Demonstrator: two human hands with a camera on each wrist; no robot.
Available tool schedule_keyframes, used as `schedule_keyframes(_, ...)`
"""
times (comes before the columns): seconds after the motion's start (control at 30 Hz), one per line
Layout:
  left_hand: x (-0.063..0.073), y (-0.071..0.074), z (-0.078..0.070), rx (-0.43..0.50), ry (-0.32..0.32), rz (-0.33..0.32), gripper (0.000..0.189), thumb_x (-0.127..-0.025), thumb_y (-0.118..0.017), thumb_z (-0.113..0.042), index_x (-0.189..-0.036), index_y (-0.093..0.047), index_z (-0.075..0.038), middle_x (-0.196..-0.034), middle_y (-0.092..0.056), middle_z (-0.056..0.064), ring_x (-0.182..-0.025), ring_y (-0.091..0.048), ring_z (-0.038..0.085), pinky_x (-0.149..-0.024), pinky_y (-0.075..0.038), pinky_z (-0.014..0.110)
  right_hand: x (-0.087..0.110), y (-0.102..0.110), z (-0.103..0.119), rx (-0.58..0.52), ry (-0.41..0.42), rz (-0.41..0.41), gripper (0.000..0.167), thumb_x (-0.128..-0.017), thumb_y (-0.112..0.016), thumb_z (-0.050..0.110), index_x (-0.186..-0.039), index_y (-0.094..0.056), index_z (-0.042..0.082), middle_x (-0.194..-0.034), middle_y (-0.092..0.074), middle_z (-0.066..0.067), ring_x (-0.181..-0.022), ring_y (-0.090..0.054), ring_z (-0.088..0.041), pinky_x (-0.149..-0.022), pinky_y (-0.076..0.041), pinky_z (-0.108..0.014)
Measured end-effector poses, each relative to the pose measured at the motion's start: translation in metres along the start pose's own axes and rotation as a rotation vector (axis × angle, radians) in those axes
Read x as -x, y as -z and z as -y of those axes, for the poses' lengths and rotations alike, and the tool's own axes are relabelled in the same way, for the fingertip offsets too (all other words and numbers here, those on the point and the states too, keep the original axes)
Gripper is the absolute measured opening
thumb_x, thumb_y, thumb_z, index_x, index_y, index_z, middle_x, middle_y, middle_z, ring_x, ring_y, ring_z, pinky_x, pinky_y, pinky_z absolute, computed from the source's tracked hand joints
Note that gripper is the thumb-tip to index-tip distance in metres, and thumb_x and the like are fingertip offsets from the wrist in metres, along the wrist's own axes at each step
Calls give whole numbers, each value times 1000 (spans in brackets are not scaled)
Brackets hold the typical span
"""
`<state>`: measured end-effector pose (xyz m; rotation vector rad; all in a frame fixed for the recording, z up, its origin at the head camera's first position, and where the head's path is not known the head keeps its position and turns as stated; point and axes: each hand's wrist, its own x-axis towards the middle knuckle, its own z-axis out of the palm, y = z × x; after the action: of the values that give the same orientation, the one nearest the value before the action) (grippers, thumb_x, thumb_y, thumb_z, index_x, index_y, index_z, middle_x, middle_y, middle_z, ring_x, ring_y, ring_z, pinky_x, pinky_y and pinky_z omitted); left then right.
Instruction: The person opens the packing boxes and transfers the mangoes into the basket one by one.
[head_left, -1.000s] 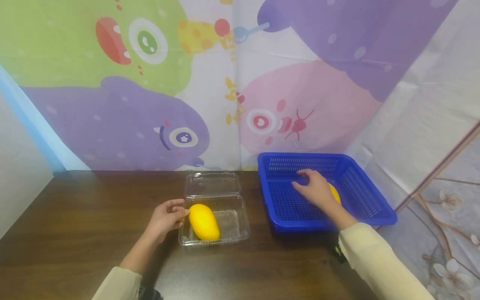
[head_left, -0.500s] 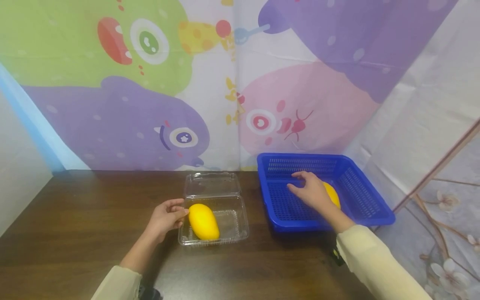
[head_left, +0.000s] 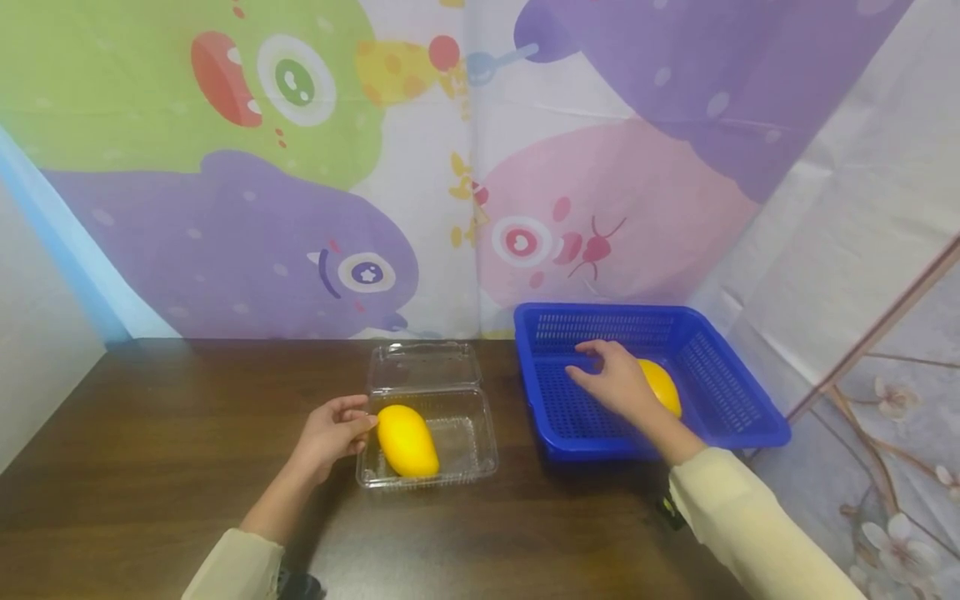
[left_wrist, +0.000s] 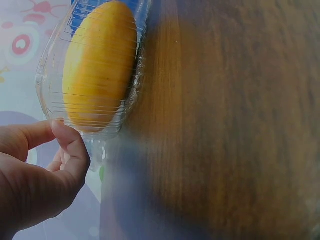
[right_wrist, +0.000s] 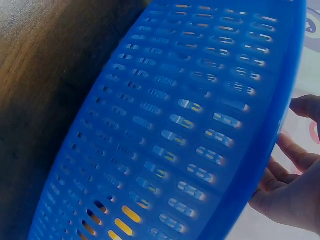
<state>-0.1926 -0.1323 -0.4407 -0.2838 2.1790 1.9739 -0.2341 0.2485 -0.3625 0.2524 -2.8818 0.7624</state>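
Note:
A yellow mango (head_left: 407,442) lies in the left part of a clear plastic clamshell box (head_left: 468,425), whose lid (head_left: 425,367) is folded back. With thumb and index finger my left hand (head_left: 330,435) pinches the box's left rim; the left wrist view shows that grip (left_wrist: 47,170) beside the box wall. My right hand (head_left: 618,385) is inside the outline of the blue basket (head_left: 738,367), thumb and fingers apart and nothing between them. Just right of this hand sits another mango (head_left: 662,390) in the basket, partly covered by the hand and wrist.
The brown wooden table (head_left: 165,433) carries the box and the basket side by side, a narrow strip between them. A cartoon-printed cloth (head_left: 442,283) hangs behind; a pale flowered sheet (head_left: 892,467) closes in the right side.
My right hand has shifted slightly left in the basket, so more of the mango beside it shows. The left hand, the box and its mango stay where they were.

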Motion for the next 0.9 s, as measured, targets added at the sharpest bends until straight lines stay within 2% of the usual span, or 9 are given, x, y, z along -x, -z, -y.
schedule_keyframes(0.37, 0, 0, 0, -1, -3, -5, 49, -89, -60, -6, -132, -41, 5, -97, -57, 7, -68, -54, 11, -60, -52, 18, 0, -2, 8, -21, 8, 15, 45, -83, -67, 33, -117, -61, 4, -110, -62, -19, -97, -60, -31, -82, -51, -44)
schedule_keyframes(0.6, 0, 0, 0, -2, 0, -3, 48, -89, -60, -6, -132, -42, 5, -96, -57, 7, -69, -54, 11, -60, -52, 18, 1, -1, 12, -12, -19, 51, 43, -84, -66, 34, -118, -61, 7, -114, -61, -18, -99, -60, -30, -83, -51, -44)
schedule_keyframes(0.9, -1, 0, 1, -8, -4, -6, 49, -89, -60, -7, -133, -42, 5, -97, -57, 9, -69, -54, 13, -60, -52, 18, 2, 0, 12, -38, -4, 33, 42, -84, -67, 32, -116, -61, 6, -114, -60, -20, -97, -62, -31, -83, -52, -44)
